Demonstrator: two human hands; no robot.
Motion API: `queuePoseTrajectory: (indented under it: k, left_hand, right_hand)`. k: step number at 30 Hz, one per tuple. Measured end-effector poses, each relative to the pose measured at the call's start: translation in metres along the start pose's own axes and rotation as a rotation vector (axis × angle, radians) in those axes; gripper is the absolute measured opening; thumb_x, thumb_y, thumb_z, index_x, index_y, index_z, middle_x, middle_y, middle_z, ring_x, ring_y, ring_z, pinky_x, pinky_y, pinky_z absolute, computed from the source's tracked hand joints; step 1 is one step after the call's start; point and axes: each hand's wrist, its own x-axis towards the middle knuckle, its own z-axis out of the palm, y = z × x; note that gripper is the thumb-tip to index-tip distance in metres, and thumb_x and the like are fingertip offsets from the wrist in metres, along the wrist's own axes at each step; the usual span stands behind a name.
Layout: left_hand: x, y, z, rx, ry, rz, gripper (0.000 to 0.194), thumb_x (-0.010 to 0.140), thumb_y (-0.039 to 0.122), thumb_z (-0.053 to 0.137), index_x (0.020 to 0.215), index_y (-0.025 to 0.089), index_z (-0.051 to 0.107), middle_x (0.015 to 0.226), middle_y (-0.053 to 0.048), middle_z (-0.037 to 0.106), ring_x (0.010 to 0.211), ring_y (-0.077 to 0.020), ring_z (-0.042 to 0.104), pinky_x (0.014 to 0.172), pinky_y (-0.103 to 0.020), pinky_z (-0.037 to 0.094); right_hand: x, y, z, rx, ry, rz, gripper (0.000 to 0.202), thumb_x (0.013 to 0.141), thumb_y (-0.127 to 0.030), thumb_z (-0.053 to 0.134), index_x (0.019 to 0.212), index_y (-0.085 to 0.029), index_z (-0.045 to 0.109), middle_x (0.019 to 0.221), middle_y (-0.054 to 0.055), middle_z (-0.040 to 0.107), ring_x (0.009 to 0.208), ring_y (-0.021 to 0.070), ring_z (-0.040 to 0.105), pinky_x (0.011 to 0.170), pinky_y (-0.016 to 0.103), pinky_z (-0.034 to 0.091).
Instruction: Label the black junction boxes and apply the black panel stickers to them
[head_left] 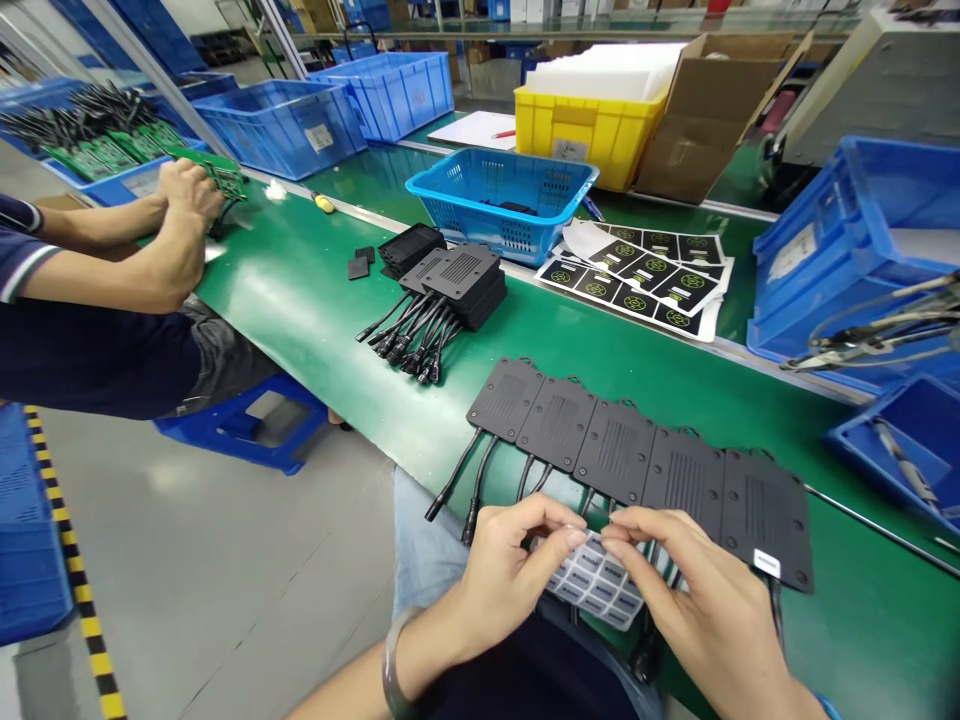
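Note:
My left hand (pixel 517 560) pinches the upper left edge of a sheet of small silver printed stickers (pixel 596 585), held over my lap at the table edge. The thumb and forefinger of my right hand (pixel 690 590) are closed at the sheet's upper right corner; whether a single sticker is between them is hidden. Just beyond my hands, several flat black cable-ended cases (pixel 615 450) lie side by side in a row, their cables pointing toward me. One white sticker (pixel 766 563) is on the lower edge of the rightmost case.
A stack of black cases (pixel 461 280) stands further left on the green table (pixel 322 290). Behind are a blue basket (pixel 502 200), printed label sheets (pixel 645 275) and a yellow bin (pixel 585 130). Blue bins (pixel 862 240) stand right. At left, a co-worker's hands (pixel 191 190) hold a green circuit board.

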Motion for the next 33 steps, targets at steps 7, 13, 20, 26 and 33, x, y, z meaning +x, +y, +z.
queuePoseTrajectory:
  k: [7, 13, 20, 26, 33]
  left_hand:
    - [0.003, -0.002, 0.003, -0.085, 0.008, -0.058, 0.017, 0.092, 0.028, 0.062, 0.083, 0.015, 0.066, 0.065, 0.002, 0.063, 0.058, -0.0082, 0.056, 0.058, -0.017, 0.045]
    - [0.007, -0.004, 0.003, -0.172, -0.007, -0.189, 0.018, 0.09, 0.03, 0.063, 0.081, 0.014, 0.065, 0.064, 0.001, 0.062, 0.057, -0.0093, 0.054, 0.055, -0.019, 0.042]
    - [0.016, -0.007, -0.009, 0.19, -0.088, -0.056, 0.029, 0.099, 0.023, 0.045, 0.118, 0.021, 0.067, 0.082, -0.001, 0.068, 0.07, -0.0133, 0.058, 0.064, -0.024, 0.046]
    - [0.021, -0.005, -0.004, 0.694, -0.283, 0.126, 0.066, 0.076, -0.005, 0.037, 0.137, 0.018, 0.052, 0.137, -0.012, 0.055, 0.093, -0.0188, 0.067, 0.08, -0.032, 0.057]
    - [0.021, -0.007, 0.012, 1.201, -0.379, 0.222, 0.068, 0.078, -0.004, 0.034, 0.142, 0.012, 0.046, 0.148, -0.015, 0.049, 0.1, -0.0238, 0.069, 0.07, -0.032, 0.062]
  right_hand:
    - [-0.006, 0.0, -0.002, -0.09, 0.003, -0.222, 0.027, 0.086, -0.002, 0.061, 0.109, -0.015, 0.057, 0.092, 0.006, 0.071, 0.084, 0.0168, 0.065, 0.082, 0.036, 0.044]
    - [-0.009, -0.005, -0.003, -0.135, -0.048, -0.301, 0.028, 0.087, -0.005, 0.056, 0.113, -0.016, 0.058, 0.095, 0.006, 0.073, 0.084, 0.0179, 0.067, 0.082, 0.037, 0.043]
    - [0.015, 0.033, 0.003, 0.349, -0.027, 0.448, 0.024, 0.089, -0.036, 0.06, 0.108, -0.023, 0.053, 0.081, 0.0, 0.067, 0.073, 0.0151, 0.064, 0.066, 0.027, 0.052]
    - [0.023, 0.069, 0.015, 0.451, -0.129, 0.602, 0.034, 0.083, -0.05, 0.063, 0.099, -0.022, 0.051, 0.08, 0.003, 0.066, 0.073, 0.0182, 0.065, 0.064, 0.03, 0.052]
    - [0.021, 0.062, 0.02, 0.263, -0.141, 0.556, 0.022, 0.086, -0.042, 0.06, 0.094, -0.024, 0.051, 0.077, 0.0, 0.067, 0.069, 0.0164, 0.064, 0.062, 0.029, 0.048]
